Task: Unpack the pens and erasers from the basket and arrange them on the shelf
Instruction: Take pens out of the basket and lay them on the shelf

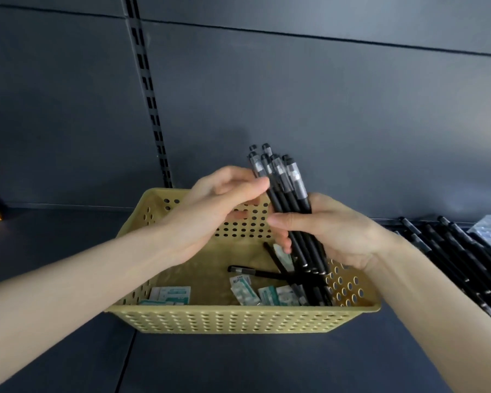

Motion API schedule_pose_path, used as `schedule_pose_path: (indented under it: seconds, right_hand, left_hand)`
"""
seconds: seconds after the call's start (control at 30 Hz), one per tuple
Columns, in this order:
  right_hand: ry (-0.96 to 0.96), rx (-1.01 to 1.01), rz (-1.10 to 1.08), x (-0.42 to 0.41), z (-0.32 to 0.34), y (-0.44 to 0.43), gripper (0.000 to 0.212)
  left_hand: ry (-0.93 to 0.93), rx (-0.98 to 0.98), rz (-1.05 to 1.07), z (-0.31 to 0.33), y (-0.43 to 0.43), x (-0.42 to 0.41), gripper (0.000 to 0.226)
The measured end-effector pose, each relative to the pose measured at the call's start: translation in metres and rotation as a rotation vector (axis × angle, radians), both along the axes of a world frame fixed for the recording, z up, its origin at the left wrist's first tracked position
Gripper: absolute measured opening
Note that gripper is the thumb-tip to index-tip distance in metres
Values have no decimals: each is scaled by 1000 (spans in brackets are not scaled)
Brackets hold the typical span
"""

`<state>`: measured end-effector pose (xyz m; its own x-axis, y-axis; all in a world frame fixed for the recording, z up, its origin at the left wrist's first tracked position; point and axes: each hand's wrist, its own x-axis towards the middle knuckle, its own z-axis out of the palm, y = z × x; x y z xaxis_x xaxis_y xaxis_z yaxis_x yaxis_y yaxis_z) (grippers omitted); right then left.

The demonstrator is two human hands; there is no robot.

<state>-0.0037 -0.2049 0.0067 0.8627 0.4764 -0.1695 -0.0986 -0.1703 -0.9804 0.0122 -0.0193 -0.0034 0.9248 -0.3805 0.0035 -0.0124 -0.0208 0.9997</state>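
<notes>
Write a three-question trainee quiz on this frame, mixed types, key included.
1. True or false: the right hand grips the bundle of pens above the basket.
2. The erasers lie: A in the basket; B on the shelf; C in the right hand.
3. Fill in: the row of pens lies on the shelf to the basket's ____.
Key: 1 true; 2 A; 3 right.

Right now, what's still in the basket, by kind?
Pens: 2 in clear view; more may be hidden behind the held bundle
Erasers: about 8, overlapping, so the count is rough
Total: about 10
</notes>
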Motion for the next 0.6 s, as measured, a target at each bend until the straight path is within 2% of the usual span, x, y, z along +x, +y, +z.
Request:
schedule_pose_path:
  seconds: [0.1,0.17,0.27,0.37,0.47,0.6]
  right_hand:
    - [15,66,-108,-6,-2,-14,18]
    - [50,111,-135,-8,-2,-22,16]
    - [54,169,-153,-8,-2,-32,19]
    - [29,177,-153,-5,-3,-40,24]
    - [-27,88,-130,-3,-7,-43,25]
    - [-101,9,-132,-1,-9,-41,28]
  left_hand:
    - [-88,186,37,-4,2,3,20]
    - [-106,339,-12,-8,1,7,9]
    - [-134,670,-243,-19,-4,13,8]
    - [-163,984,-477,-31,-12,18,20]
    - [-138,1085,-559,-43,-16,22,26]
    - [-125,1125,-553,-57,-17,21,11]
